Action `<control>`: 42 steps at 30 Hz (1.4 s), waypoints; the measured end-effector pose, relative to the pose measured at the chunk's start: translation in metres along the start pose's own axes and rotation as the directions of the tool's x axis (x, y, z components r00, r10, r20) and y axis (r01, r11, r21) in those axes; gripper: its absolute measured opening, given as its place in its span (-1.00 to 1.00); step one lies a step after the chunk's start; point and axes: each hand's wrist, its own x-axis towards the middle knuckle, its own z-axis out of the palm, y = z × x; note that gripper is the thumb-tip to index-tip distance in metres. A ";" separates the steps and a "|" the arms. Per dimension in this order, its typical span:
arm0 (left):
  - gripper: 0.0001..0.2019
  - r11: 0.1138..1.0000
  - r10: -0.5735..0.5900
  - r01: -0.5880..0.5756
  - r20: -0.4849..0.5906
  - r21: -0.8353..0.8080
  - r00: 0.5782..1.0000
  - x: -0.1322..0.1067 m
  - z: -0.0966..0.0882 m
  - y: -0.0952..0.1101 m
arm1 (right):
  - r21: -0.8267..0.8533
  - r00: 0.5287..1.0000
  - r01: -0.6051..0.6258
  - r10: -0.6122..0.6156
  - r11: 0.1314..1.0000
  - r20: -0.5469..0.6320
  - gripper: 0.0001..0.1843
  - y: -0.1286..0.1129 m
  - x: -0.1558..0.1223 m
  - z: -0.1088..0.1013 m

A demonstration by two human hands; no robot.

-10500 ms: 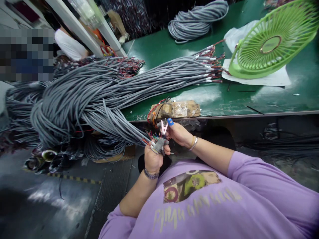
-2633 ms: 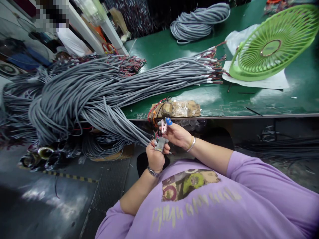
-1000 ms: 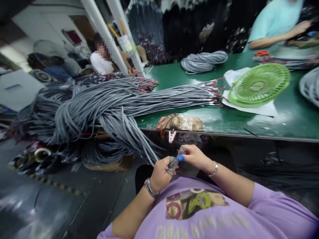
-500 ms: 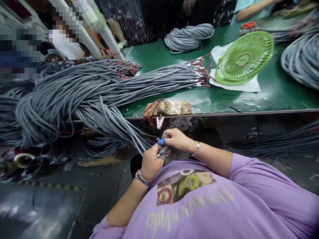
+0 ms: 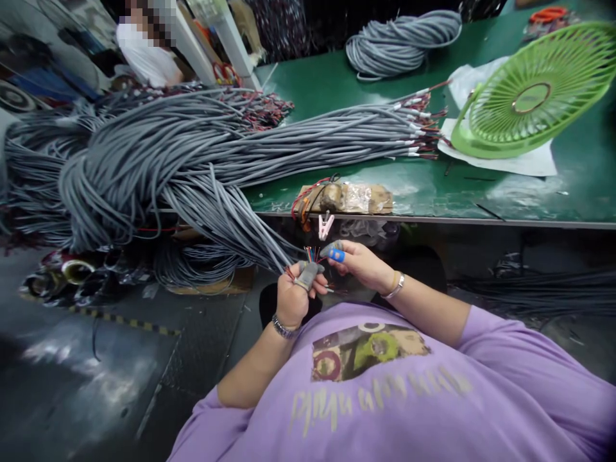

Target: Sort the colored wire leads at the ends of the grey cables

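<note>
Close to my lap, my left hand (image 5: pixel 294 296) is closed around the end of a grey cable, its thumb wrapped in a grey covering. Thin coloured wires (image 5: pixel 312 254) fan upward out of that grip. More stripped wire ends (image 5: pixel 335 290) poke out below the fingers. Just to the right, my right hand (image 5: pixel 360 262) pinches at the tip of the fan, apparently on one wire; the fingertips partly hide it. It wears a blue bandage (image 5: pixel 337 255) and a grey finger covering. Grey cables (image 5: pixel 245 234) run from the bench down to my left hand.
A large heap of grey cables (image 5: pixel 139 151) lies over the green bench (image 5: pixel 327 77). A green fan (image 5: pixel 534 96) stands on white paper at right. At the bench edge are a taped block (image 5: pixel 359 197) and a pink clip (image 5: pixel 326 226). A coiled cable (image 5: pixel 402 42) lies farther back.
My hands have moved slightly apart, and the coloured wires now stand fanned above my left hand. The whole view has shifted, with the bench things appearing farther right.
</note>
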 end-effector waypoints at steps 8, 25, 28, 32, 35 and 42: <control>-0.68 0.995 0.021 -0.027 0.062 0.097 0.998 0.001 0.001 -0.005 | -0.042 0.998 -0.004 0.007 0.999 0.057 -0.54 -0.008 0.005 0.012; -0.71 0.998 0.055 -0.058 -0.093 -0.034 0.994 0.002 0.006 -0.012 | 0.042 0.989 -0.011 0.017 0.999 -0.145 -0.54 0.002 0.006 0.023; -0.71 0.997 0.055 -0.060 -0.102 -0.046 0.993 0.002 0.005 -0.011 | 0.030 0.990 0.006 -0.002 1.000 -0.142 -0.57 0.003 0.005 0.023; -0.69 0.998 0.059 -0.060 -0.090 -0.011 0.994 0.000 0.003 -0.009 | 0.013 0.996 0.011 -0.009 1.000 -0.089 -0.60 -0.001 0.004 0.022; -0.68 0.997 0.072 -0.072 -0.043 0.006 0.996 0.000 0.000 -0.010 | 0.006 1.000 0.007 -0.007 1.000 -0.013 -0.61 -0.008 0.005 0.022; -0.68 0.997 0.062 -0.061 -0.001 0.051 0.998 -0.002 -0.003 -0.013 | 0.057 0.999 -0.029 0.027 0.998 0.037 -0.62 -0.009 0.010 0.028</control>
